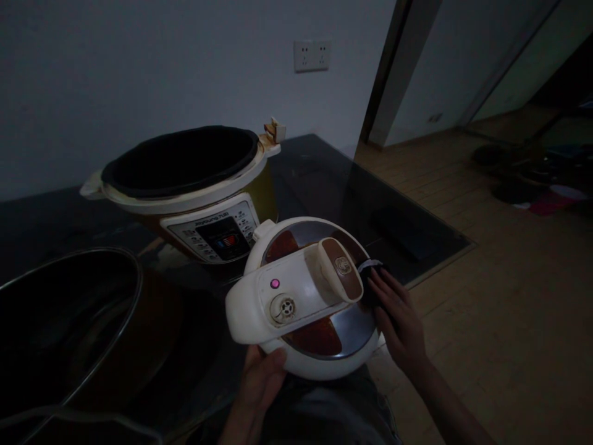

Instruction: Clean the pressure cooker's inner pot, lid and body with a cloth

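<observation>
A white pressure cooker lid (319,340) with a brown-topped handle is held tilted in front of me. My left hand (265,377) grips its lower left rim, thumb on top. At the lid's right edge, my right hand (398,321) presses a dark cloth (370,278) against it; part of the cloth is hidden under the fingers. Behind the lid stands the pressure cooker (194,191), its top uncovered and its control panel (217,232) facing me.
A large dark pot (139,296) with a shiny rim sits at the left. The dark glossy tabletop (319,179) ends at a corner on the right, above a wooden floor (500,296). A wall socket (312,56) is at the back.
</observation>
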`<state>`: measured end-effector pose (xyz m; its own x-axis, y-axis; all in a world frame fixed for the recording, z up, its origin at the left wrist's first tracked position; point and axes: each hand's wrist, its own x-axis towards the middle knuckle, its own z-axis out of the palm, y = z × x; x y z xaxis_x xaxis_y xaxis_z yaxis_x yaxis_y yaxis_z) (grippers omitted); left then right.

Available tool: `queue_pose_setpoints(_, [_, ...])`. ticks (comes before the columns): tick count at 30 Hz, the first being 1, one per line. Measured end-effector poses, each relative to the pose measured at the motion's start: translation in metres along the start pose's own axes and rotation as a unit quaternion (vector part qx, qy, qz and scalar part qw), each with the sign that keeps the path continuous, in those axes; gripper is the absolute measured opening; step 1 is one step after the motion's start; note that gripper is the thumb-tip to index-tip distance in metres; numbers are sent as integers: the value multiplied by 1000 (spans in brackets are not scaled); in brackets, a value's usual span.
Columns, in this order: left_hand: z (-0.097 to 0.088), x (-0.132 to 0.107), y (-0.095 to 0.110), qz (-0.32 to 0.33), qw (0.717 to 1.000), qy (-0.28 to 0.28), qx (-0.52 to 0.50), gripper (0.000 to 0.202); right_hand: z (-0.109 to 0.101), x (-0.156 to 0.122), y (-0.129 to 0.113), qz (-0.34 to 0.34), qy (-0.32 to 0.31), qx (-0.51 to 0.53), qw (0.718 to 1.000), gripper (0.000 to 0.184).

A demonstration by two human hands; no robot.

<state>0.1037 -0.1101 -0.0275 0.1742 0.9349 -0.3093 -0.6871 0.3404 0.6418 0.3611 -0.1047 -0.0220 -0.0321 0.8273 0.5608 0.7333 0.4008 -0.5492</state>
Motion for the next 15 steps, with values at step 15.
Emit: queue_pose_setpoints(15, [-5, 4, -1, -12, 1000, -2, -1, 68, 1, -2, 4, 44, 58, 40, 997, 49])
